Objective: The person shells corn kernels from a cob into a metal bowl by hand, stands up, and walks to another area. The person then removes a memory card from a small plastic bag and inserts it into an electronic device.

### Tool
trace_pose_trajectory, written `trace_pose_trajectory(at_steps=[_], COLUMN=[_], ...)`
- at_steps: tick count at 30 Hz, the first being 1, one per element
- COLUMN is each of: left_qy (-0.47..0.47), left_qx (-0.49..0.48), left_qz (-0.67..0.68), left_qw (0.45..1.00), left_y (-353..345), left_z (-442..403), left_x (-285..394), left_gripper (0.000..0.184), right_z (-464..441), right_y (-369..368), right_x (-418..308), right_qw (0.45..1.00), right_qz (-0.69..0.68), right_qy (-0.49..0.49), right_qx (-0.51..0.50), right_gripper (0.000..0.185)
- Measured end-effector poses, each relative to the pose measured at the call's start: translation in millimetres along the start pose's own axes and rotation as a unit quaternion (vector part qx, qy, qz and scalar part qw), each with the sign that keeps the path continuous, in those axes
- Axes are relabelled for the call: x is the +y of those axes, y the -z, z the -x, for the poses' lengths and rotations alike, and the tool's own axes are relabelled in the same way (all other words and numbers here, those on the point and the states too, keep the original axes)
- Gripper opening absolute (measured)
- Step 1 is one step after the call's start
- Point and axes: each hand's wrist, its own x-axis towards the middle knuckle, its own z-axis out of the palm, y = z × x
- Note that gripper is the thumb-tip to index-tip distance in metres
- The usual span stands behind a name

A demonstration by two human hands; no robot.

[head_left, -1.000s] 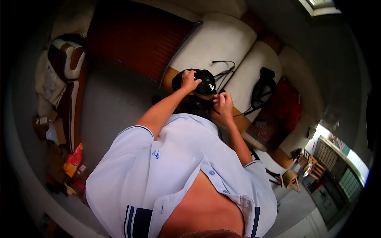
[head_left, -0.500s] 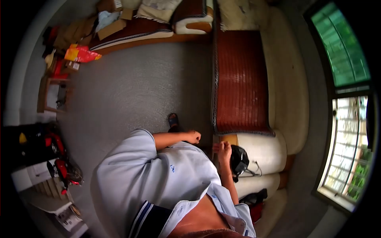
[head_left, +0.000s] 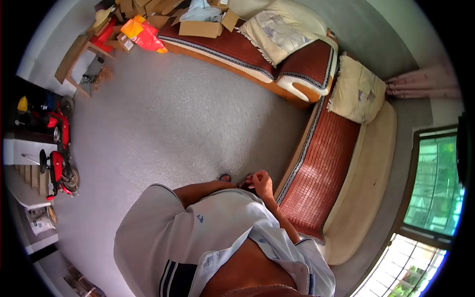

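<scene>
My right hand [head_left: 261, 183] is in front of my belly, beside the front edge of the long sofa with the red-brown mat [head_left: 321, 173]. Its fingers are bent and partly apart, and I see no object in them. My left forearm [head_left: 208, 190] lies across my shirt [head_left: 163, 218]. The left hand's fingers are hidden near my waist. A sandalled foot [head_left: 225, 177] shows on the grey floor just beyond my shirt.
A second sofa part [head_left: 222, 53] runs along the back, with cushions [head_left: 277, 29] and an open carton [head_left: 200, 28]. A red and yellow bag [head_left: 143, 34] lies beside it. At left are a wooden stool [head_left: 74, 59] and a red motorbike [head_left: 60, 168]. Grey floor [head_left: 163, 114] lies between.
The view has swung away from the black item and cables on the pale seat, which are out of frame. Both hands left that item; my left arm now lies against my waist.
</scene>
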Motion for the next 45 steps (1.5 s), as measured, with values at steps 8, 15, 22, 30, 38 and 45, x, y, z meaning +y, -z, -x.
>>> trace_pose_trajectory(at_steps=[8, 15, 22, 30, 38, 45], left_qy=[0.057, 0.118, 0.082, 0.041, 0.095, 0.22], left_qx=[0.086, 0.148, 0.217, 0.235, 0.252, 0.408], left_qz=[0.072, 0.055, -0.006, 0.081, 0.17, 0.273], left_qw=[0.992, 0.98, 0.973, 0.968, 0.948, 0.843], left_y=[77.0, 213.0, 316.1, 473.7, 547.9, 580.2], left_z=[-28.0, -65.2, -63.1, -0.6, 37.6, 8.1], left_x=[-70.0, -77.0, -128.7, -216.2, -220.4, -203.3], left_gripper=[0.033, 0.035, 0.032, 0.026, 0.026, 0.024], right_z=[-132.3, -305.6, -453.8, -568.6, -650.9, -868.6], right_y=[18.9, 6.1, -66.6, -177.8, -222.5, -248.3], right_x=[-57.1, -169.2, -251.2, -276.6, -302.2, -354.7], right_qw=[0.998, 0.983, 0.936, 0.958, 0.958, 0.887], right_qz=[0.021, 0.052, 0.158, 0.11, 0.054, 0.371], right_qy=[-0.043, -0.058, -0.029, -0.071, -0.142, 0.131], right_qx=[-0.038, -0.166, -0.313, -0.254, -0.242, -0.244], right_gripper=[0.011, 0.015, 0.021, 0.019, 0.018, 0.019])
